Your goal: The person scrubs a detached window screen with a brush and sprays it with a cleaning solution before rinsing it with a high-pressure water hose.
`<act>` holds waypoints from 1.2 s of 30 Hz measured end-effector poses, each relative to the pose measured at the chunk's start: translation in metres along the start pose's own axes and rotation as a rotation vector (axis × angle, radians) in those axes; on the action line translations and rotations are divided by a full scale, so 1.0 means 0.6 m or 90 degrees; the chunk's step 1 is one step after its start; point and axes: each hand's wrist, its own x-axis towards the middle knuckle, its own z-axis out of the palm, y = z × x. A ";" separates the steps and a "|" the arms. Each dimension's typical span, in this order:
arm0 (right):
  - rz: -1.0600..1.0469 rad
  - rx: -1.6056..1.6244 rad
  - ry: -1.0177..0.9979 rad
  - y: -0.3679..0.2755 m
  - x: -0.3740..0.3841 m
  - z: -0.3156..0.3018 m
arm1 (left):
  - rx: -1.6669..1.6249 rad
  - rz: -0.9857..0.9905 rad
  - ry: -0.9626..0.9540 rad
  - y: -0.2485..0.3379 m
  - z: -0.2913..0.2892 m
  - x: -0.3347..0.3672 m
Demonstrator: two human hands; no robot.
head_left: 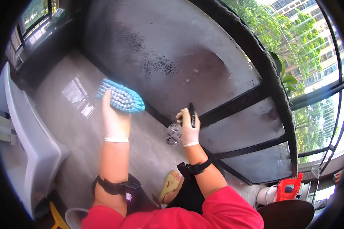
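Observation:
My left hand (pixel 115 120), in a thin pale glove, is closed round a blue scrubbing brush (pixel 120 97) whose pale bristles face up. My right hand (pixel 189 131), gloved too, grips a spray bottle by its black trigger head (pixel 192 114). The bottle's clear body (pixel 174 133) shows beside the glove, partly hidden by the hand. In front of both hands stands a large grey panel in a black frame (pixel 160 49), with dark wet-looking streaks and patches on it. Neither the brush nor the spray bottle clearly touches the panel.
A grey plastic tub or chair-like piece (pixel 38 149) stands at the left on the grey tiled floor (pixel 76 126). Lower right are a red plastic object (pixel 288 187), a white bucket (pixel 266 194) and a dark round seat (pixel 286 214). My foot in a yellow sandal (pixel 170 187) is below.

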 end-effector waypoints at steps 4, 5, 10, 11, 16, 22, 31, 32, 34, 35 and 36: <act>-0.098 -0.055 0.065 -0.020 -0.020 -0.007 | -0.036 0.049 -0.003 -0.001 -0.017 -0.019; -0.171 -0.100 0.094 -0.023 -0.017 -0.023 | -0.049 0.043 -0.007 -0.024 -0.026 -0.012; -0.077 -0.106 0.087 0.037 0.009 -0.153 | 0.008 -0.047 0.029 -0.103 -0.024 -0.003; 0.038 -0.089 0.086 0.014 -0.022 -0.131 | 0.032 -0.042 0.018 -0.116 -0.019 -0.002; 0.047 -0.132 -0.047 0.004 0.003 -0.085 | -0.075 -0.043 -0.002 -0.079 -0.001 -0.030; 0.007 -0.100 0.017 -0.041 -0.047 -0.088 | -0.105 -0.060 -0.022 -0.089 0.034 -0.040; -0.075 -0.147 -0.006 -0.022 -0.049 -0.107 | -0.129 -0.032 -0.052 -0.077 0.036 -0.092; -0.079 -0.143 0.008 -0.021 -0.048 -0.114 | -0.121 -0.038 -0.070 -0.077 0.039 -0.101; 0.033 -0.095 -0.036 -0.011 -0.033 -0.127 | -0.085 -0.042 -0.051 -0.059 0.039 -0.116; 0.061 -0.038 -0.047 0.003 -0.024 -0.112 | -0.050 -0.049 -0.036 -0.054 0.039 -0.119; 0.086 0.013 -0.050 0.017 -0.012 -0.084 | -0.069 0.002 -0.048 -0.058 0.018 -0.093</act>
